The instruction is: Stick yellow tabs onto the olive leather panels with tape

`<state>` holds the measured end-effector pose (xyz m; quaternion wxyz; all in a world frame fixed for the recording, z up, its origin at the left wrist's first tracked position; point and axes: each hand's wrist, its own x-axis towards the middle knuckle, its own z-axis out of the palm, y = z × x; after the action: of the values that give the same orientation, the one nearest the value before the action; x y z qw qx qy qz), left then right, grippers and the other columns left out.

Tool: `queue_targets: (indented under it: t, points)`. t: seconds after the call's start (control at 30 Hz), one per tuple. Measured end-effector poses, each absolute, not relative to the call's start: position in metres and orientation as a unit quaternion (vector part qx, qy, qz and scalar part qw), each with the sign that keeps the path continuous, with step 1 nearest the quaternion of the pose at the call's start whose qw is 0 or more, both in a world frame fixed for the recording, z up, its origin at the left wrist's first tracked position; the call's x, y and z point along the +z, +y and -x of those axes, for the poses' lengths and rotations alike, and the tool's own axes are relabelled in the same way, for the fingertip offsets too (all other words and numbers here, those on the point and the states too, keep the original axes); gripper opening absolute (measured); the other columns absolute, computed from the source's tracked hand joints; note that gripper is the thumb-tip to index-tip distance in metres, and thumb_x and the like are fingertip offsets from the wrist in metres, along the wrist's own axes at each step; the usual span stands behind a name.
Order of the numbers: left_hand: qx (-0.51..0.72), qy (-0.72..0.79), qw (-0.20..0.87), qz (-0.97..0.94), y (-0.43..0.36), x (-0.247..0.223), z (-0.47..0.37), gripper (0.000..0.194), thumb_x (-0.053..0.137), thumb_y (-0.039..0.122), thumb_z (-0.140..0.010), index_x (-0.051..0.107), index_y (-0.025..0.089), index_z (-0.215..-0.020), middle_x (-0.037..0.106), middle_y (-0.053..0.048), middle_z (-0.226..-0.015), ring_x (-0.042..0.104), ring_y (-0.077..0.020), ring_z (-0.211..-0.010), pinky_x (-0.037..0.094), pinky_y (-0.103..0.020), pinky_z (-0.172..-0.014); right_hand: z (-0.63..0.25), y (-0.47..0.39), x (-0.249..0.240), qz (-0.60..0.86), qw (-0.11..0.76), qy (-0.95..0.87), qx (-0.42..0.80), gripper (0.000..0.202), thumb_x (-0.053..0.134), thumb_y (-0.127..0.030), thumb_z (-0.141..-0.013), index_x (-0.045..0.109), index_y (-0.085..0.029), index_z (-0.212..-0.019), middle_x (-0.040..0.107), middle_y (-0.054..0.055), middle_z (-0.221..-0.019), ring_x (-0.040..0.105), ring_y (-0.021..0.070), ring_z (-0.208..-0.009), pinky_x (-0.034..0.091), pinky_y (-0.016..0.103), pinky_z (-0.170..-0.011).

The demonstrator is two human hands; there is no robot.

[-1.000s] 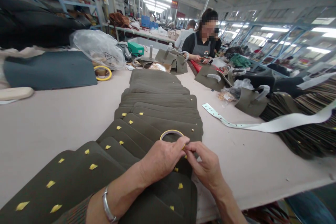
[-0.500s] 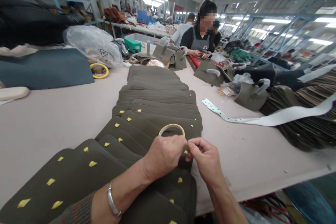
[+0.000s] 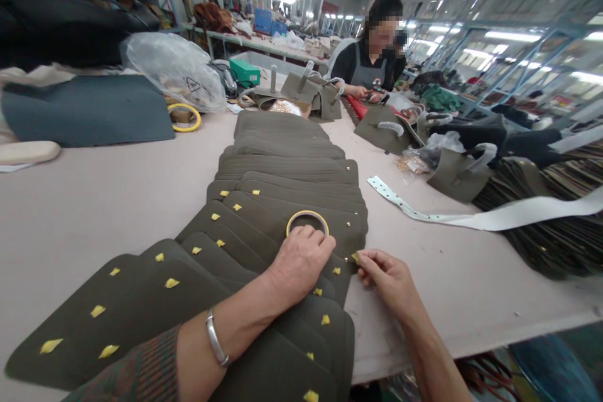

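Note:
My left hand (image 3: pixel 301 260) is closed on a roll of yellow tape (image 3: pixel 288 226), its ring standing up above the fingers. Between thumb and forefinger, my right hand (image 3: pixel 384 273) pinches a small piece of yellow tape (image 3: pixel 354 257) by a small metal stud at the right edge of a panel. Beneath both hands lie overlapping dark olive panels (image 3: pixel 264 226) with rounded corners, fanned out along the table. Many of them carry small yellow tape pieces (image 3: pixel 172 283), and bare studs (image 3: pixel 348 224) show on a few farther back.
A white punched strip (image 3: pixel 438 220) runs across the right side to a stack of dark pieces (image 3: pixel 541 226). At the back are olive bag parts (image 3: pixel 301 91), a plastic bag (image 3: pixel 174 72), another tape roll (image 3: pixel 198 119) and a green box (image 3: pixel 245 73). Across the table a co-worker (image 3: pixel 367 63) handles something red.
My hands have moved apart. The right has gone a little to the right with a piece of tape in its fingertips, while the left keeps the roll. The view has shifted slightly.

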<state>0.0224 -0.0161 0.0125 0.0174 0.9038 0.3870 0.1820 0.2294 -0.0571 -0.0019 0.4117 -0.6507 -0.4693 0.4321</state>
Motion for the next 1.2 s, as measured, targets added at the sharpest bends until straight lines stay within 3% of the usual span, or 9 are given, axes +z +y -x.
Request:
queue_targets:
  t: [0.27, 0.5, 0.6, 0.7, 0.83, 0.97, 1.2]
  points:
    - [0.125, 0.39, 0.063, -0.91, -0.016, 0.018, -0.023, 0.016, 0.043, 0.01, -0.09, 0.055, 0.018, -0.095, 0.059, -0.005, -0.086, 0.051, -0.0225, -0.083, 0.043, -0.037, -0.077, -0.231, -0.052, -0.01, 0.663, 0.319, -0.531, 0.42, 0.031, 0.063, -0.045, -0.078, 0.068, -0.015, -0.08, 0.059, -0.001, -0.057, 0.051, 0.0116, -0.05, 0.04, 0.022, -0.046]
    - [0.129, 0.375, 0.079, -0.914, -0.016, 0.011, -0.021, 0.013, 0.043, 0.011, -0.091, 0.054, 0.018, -0.094, 0.058, -0.006, -0.087, 0.051, -0.0232, -0.083, 0.045, -0.037, -0.073, -0.218, -0.05, -0.001, 0.656, 0.258, -0.656, 0.269, 0.02, 0.055, -0.03, -0.082, 0.068, -0.019, -0.073, 0.07, 0.002, -0.07, 0.061, 0.0165, -0.062, 0.045, 0.027, -0.059]
    - [0.123, 0.372, 0.083, -0.916, -0.015, 0.01, -0.021, 0.012, 0.044, 0.011, -0.09, 0.054, 0.018, -0.094, 0.059, -0.006, -0.088, 0.052, -0.0232, -0.083, 0.045, -0.037, -0.072, -0.214, -0.05, -0.002, 0.653, 0.253, -0.677, 0.226, 0.015, 0.055, -0.029, -0.082, 0.066, -0.019, -0.084, 0.067, 0.0, -0.064, 0.061, 0.0164, -0.057, 0.045, 0.027, -0.058]
    - [0.121, 0.373, 0.083, -0.916, -0.015, 0.011, -0.021, 0.013, 0.045, 0.01, -0.09, 0.054, 0.018, -0.095, 0.059, -0.006, -0.089, 0.052, -0.023, -0.082, 0.045, -0.037, -0.073, -0.217, -0.055, -0.005, 0.669, 0.271, -0.669, 0.177, 0.023, 0.06, -0.032, -0.081, 0.061, -0.018, -0.099, 0.067, 0.0, -0.067, 0.061, 0.0169, -0.056, 0.046, 0.028, -0.058]
    - [0.134, 0.374, 0.08, -0.914, -0.014, 0.01, -0.021, 0.013, 0.045, 0.01, -0.089, 0.054, 0.018, -0.095, 0.06, -0.006, -0.09, 0.052, -0.0227, -0.083, 0.045, -0.036, -0.073, -0.223, -0.068, -0.007, 0.656, 0.286, -0.681, 0.151, 0.017, 0.055, -0.033, -0.088, 0.064, -0.02, -0.084, 0.069, 0.004, -0.077, 0.064, 0.0174, -0.065, 0.048, 0.028, -0.062]
    - [0.136, 0.376, 0.082, -0.913, -0.014, 0.01, -0.021, 0.013, 0.044, 0.011, -0.09, 0.055, 0.018, -0.095, 0.06, -0.006, -0.09, 0.052, -0.0229, -0.084, 0.045, -0.036, -0.073, -0.221, -0.076, -0.011, 0.633, 0.272, -0.714, 0.123, 0.018, 0.052, -0.027, -0.09, 0.068, -0.02, -0.086, 0.072, 0.004, -0.084, 0.067, 0.0185, -0.077, 0.05, 0.028, -0.07]
    - [0.133, 0.375, 0.082, -0.914, -0.013, 0.009, -0.022, 0.014, 0.045, 0.011, -0.089, 0.054, 0.018, -0.095, 0.06, -0.006, -0.09, 0.053, -0.0232, -0.084, 0.045, -0.037, -0.072, -0.209, -0.064, -0.015, 0.641, 0.215, -0.736, 0.038, 0.02, 0.05, -0.026, -0.091, 0.068, -0.019, -0.086, 0.072, 0.005, -0.082, 0.067, 0.0188, -0.072, 0.047, 0.028, -0.066]
